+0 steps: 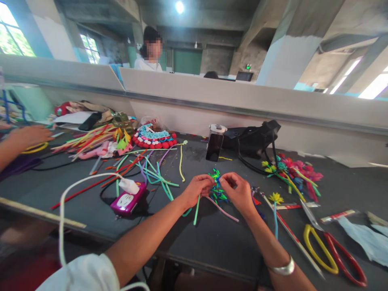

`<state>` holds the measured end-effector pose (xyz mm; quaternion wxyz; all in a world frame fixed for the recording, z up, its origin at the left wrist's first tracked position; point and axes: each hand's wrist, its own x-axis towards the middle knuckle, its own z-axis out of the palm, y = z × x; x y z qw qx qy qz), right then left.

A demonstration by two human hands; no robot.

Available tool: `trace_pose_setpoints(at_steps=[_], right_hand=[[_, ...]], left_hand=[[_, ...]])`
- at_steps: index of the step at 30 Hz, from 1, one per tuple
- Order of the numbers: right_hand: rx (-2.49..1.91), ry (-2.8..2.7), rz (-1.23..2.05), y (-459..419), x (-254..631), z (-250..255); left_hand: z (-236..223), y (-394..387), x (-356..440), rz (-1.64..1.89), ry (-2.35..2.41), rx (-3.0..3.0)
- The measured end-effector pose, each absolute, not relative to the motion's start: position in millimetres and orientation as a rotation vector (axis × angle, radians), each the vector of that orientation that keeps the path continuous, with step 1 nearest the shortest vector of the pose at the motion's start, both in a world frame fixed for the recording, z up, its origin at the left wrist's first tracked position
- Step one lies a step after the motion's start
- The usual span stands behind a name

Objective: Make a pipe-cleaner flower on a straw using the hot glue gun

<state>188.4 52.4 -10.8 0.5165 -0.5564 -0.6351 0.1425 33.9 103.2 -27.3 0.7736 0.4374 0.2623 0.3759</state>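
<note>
My left hand [199, 189] is closed in a pinch on a light green pipe cleaner [197, 210], whose lower end hangs below the fingers. A pink pipe cleaner [223, 209] slants away under the same hand; I cannot tell whether it is held. Close by on the right, my right hand [239, 192] has thumb and forefinger pressed together at a small blue piece [217, 180]. Its exact shape is too small to tell. Behind and between the hands lies a pile of short green and blue pipe cleaner pieces [218, 197] on the dark table [182, 242].
Right: scissors [321, 246], pipe cleaner flowers [303, 173], a black bag [251, 141]. A phone [214, 146] leans on a cup behind the hands. Left: a purple power socket [129, 199] with a white cable, loose pipe cleaners [160, 176], and a co-worker's hand [33, 135].
</note>
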Motion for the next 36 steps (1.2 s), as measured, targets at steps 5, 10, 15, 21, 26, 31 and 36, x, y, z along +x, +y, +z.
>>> trace_pose_setpoints(at_steps=[5,10,15,21,26,31,36], right_hand=[[-1.334,-1.564,0.332,51.5,195.9,-9.5],[-1.374,-1.653,0.264,52.5,196.9,-13.8],[-1.341,-1.617,0.277,52.6,193.4,-15.4],[-1.312,-1.617,0.278,53.9,192.6,-16.7],[-1.307,-1.63,0.27,54.9,193.2,-18.3],[-1.312,-1.64,0.276,56.4,193.8,-20.2],[-1.327,-1.633,0.23,56.8,192.5,-21.8]], left_hand=[[-27.9,105.0,32.2,0.848,0.529,0.922],[-27.3,105.3,31.7,0.851,0.518,0.914],[-27.5,104.6,32.0,0.844,0.515,0.927],[-29.8,105.6,31.9,0.84,0.519,0.942],[-31.8,107.0,31.8,0.838,0.511,0.949],[-33.6,108.1,31.6,0.832,0.496,0.95],[-31.7,107.2,31.8,0.826,0.513,0.954]])
